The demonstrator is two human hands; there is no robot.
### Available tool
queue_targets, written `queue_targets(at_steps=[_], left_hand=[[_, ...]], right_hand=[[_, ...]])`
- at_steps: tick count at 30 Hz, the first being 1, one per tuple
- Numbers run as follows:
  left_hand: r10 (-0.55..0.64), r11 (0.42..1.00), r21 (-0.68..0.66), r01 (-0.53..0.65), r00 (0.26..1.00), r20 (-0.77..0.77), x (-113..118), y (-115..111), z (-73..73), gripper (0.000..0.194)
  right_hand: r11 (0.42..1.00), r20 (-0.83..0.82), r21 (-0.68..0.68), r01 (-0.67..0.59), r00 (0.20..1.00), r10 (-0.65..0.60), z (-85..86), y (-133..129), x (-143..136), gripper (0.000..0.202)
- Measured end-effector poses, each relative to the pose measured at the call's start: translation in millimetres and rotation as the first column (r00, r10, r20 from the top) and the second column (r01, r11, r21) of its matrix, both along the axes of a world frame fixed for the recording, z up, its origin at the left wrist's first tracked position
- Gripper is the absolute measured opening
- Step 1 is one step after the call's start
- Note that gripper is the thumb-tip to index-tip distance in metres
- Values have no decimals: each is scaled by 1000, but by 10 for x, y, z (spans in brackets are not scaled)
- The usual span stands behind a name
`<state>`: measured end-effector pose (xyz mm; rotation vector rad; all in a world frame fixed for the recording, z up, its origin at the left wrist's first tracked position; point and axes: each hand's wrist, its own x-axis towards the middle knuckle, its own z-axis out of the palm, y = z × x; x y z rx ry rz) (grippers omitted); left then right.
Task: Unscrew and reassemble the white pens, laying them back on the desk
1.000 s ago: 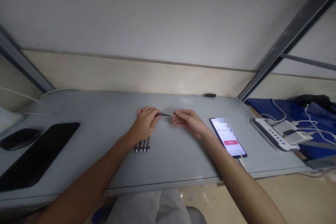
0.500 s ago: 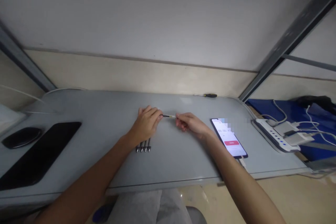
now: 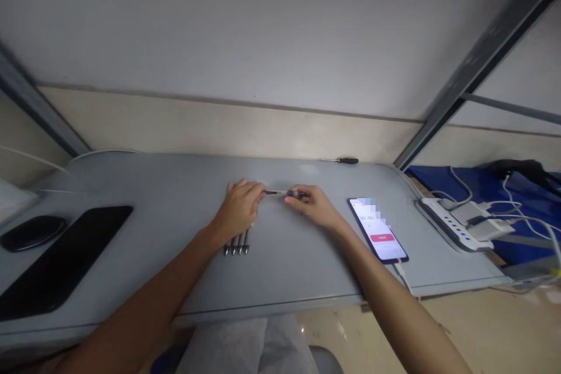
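Note:
A slim pen (image 3: 277, 192), dark with a small yellowish band and a paler stretch, lies level between my two hands just above the desk. My left hand (image 3: 242, 203) is closed around its left end, which the fingers hide. At the other end, my right hand (image 3: 310, 201) pinches it between thumb and fingers, and a dark, shiny section shows there. Below my left hand several dark pens (image 3: 236, 243) lie side by side, their silver tips toward me and their far ends covered by the hand.
On the grey desk (image 3: 280, 269), a lit phone (image 3: 380, 231) with a cable lies right of my right arm. Beyond it sits a white power strip (image 3: 453, 225) with chargers. A screwdriver (image 3: 346, 160) rests at the back edge. Leftward are a black mouse (image 3: 34, 232) and a black slab (image 3: 74, 257).
My right hand's fingers have shifted from a curled grip to a thumb-and-finger pinch, and a dark section now shows at the pen's right end. My left hand keeps its hold.

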<state>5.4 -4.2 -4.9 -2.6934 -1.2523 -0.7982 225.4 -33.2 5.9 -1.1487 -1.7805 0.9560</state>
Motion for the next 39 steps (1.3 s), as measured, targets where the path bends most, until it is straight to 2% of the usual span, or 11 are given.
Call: queue_targets(at_steps=[3, 6, 12, 16, 20, 23, 28, 31, 33, 36, 39], left_hand=[[-4, 1000, -17, 4, 1000, 3, 16, -16, 7, 23], [-10, 999, -39, 10, 1000, -4, 19, -23, 8, 24], [-15, 999, -48, 15, 1000, 2, 19, -36, 10, 23], [-32, 997, -68, 30, 999, -34, 30, -57, 31, 24], [-17, 999, -46, 14, 998, -69, 46, -78, 56, 29], [-14, 999, -32, 11, 996, -87, 55, -84, 58, 30], [-25, 998, -58, 21, 998, -55, 55, -69, 27, 29], [-28, 998, -65, 25, 998, -48, 46, -57, 11, 28], [-28, 997, -71, 25, 999, -36, 40, -53, 6, 29], [-26, 997, -77, 24, 999, -27, 36, -50, -1, 30], [-38, 996, -86, 36, 999, -18, 36, -46, -15, 30]], right_hand=[[999, 16, -6, 31, 999, -31, -29, 20, 3, 39], [997, -25, 62, 56, 998, -55, -66, 43, -1, 24], [997, 57, 64, 52, 997, -55, -101, 59, -3, 25], [991, -4, 109, 76, 997, -76, -112, 55, -3, 24], [997, 77, 75, 36, 996, -42, -119, 43, -20, 24], [987, 13, 148, 68, 997, -71, -130, 38, -34, 17], [993, 77, 101, 64, 994, -72, -129, 36, -28, 21], [981, 61, 178, 76, 994, -88, -117, 34, -25, 11], [975, 31, 198, 99, 994, -107, -114, 33, -28, 24], [988, 67, 137, 77, 994, -86, -118, 35, -38, 16], [972, 61, 208, 104, 991, -119, -119, 37, -48, 11]])
